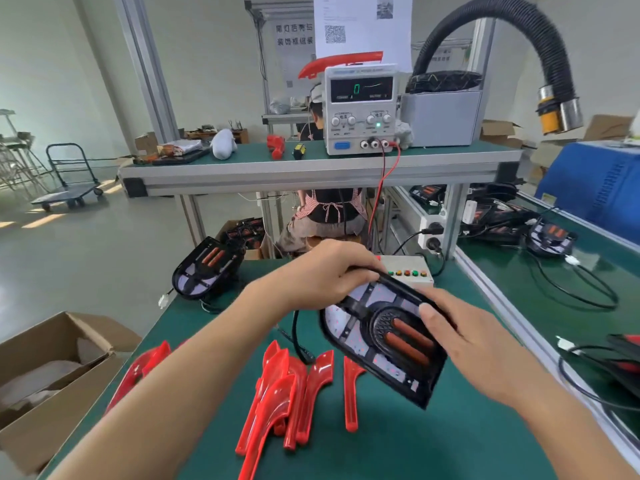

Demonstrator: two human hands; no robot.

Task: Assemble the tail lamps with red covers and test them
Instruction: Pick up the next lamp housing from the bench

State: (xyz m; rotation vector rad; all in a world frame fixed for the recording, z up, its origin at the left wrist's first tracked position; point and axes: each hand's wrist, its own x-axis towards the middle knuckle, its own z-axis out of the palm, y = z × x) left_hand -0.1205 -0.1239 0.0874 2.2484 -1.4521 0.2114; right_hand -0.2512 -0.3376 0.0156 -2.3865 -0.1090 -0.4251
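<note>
I see my green bench mat (398, 441) with bare room in the near middle; its left edge drops toward an open cardboard box (52, 372). Red covers (277, 386) lie scattered left of centre, a second tail lamp (204, 271) sits at the far left corner, and the button test box (408, 271) stands just behind my hands. My left hand (322, 275) grips the tail lamp housing (384, 337) at its far end, fingers curled over the rim. My right hand (474, 344) holds its right side, thumb on its face. The housing is black, tilted, raised off the mat, showing two orange bars.
</note>
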